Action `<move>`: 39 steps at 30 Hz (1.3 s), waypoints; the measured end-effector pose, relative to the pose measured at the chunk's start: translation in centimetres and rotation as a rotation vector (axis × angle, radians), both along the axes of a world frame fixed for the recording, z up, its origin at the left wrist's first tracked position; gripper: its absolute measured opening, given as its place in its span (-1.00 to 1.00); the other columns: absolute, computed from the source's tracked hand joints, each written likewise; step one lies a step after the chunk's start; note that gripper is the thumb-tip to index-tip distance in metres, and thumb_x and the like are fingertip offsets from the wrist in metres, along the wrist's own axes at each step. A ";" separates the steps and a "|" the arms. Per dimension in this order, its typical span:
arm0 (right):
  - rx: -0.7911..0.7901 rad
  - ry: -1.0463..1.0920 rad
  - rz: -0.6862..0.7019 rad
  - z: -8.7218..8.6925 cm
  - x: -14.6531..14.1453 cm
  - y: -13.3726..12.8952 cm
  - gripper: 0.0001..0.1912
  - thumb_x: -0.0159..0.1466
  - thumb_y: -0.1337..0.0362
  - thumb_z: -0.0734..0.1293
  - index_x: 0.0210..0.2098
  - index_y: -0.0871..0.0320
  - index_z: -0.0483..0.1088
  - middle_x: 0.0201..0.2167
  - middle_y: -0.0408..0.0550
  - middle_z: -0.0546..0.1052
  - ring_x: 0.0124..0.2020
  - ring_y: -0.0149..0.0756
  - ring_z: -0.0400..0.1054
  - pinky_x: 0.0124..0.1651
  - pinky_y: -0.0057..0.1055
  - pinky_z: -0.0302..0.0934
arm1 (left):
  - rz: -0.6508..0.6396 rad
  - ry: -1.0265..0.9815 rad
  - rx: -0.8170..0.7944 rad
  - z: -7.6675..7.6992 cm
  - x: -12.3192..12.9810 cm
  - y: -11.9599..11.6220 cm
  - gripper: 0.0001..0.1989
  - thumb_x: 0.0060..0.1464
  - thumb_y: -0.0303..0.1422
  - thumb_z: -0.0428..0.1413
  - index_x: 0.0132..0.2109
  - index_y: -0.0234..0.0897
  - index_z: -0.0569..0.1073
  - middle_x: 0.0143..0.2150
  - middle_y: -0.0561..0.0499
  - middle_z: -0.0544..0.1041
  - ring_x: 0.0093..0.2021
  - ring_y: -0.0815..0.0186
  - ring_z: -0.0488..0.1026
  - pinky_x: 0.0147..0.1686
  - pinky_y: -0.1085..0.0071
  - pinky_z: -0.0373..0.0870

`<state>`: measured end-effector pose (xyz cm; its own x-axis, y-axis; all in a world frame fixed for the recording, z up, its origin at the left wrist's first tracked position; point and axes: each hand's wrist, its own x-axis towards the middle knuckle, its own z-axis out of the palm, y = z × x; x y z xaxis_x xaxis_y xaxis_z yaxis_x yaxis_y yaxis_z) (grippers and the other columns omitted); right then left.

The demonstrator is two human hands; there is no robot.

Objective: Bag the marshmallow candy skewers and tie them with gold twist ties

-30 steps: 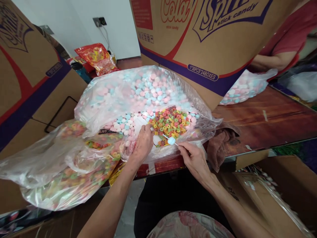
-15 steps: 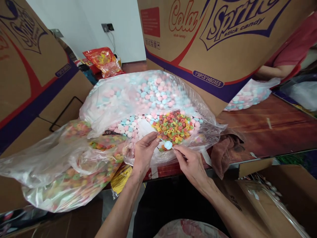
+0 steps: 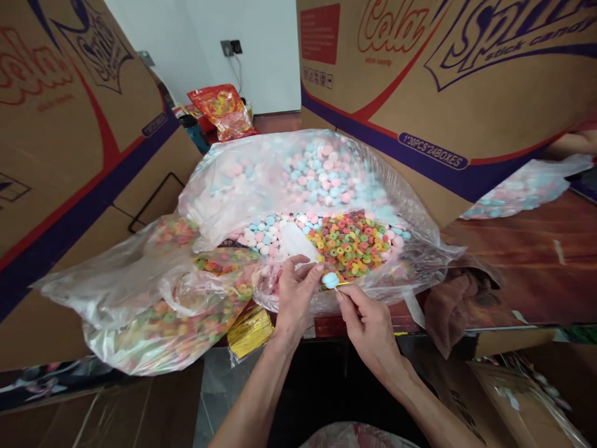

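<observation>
My right hand (image 3: 368,320) pinches the thin white stick of a candy stick (image 3: 330,280), which carries pale blue candies near its upper end. Close to its left, my left hand (image 3: 298,289) has thumb and fingers drawn together at the tips; what they hold, if anything, is too small to make out. Just beyond both hands lies a heap of ring-shaped gummies (image 3: 352,242) in red, orange, yellow and green. They rest in the open mouth of a large clear plastic bag (image 3: 219,180) full of pink, white and blue round candies (image 3: 321,171).
At left, another plastic bag (image 3: 153,330) holds more ring gummies. Big cartons (image 3: 382,118) stand behind. A yellow packet (image 3: 250,333) and a brown cloth (image 3: 448,305) lie along the table edge. An open box (image 3: 513,398) sits low right; a person's arm (image 3: 571,143) shows far right.
The view has swung left, so everything sits further right. My left fingers have come off the stick's far end, and the candy stick is now held by my right hand alone.
</observation>
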<state>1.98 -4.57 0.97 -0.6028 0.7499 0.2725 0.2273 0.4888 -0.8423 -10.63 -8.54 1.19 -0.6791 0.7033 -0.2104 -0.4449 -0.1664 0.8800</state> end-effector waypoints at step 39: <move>-0.307 0.101 -0.011 -1.2 0.0 2.1 -0.72 0.36 0.16 0.20 -0.45 0.12 0.25 -0.60 -0.25 0.19 -0.54 -0.41 0.08 -0.44 -0.46 0.02 | -0.295 1.872 -0.987 2.8 -14.4 0.5 -0.68 0.24 -0.37 -0.11 -0.23 -0.25 0.55 -0.19 -0.18 0.52 -0.19 0.09 0.47 -0.29 0.29 0.27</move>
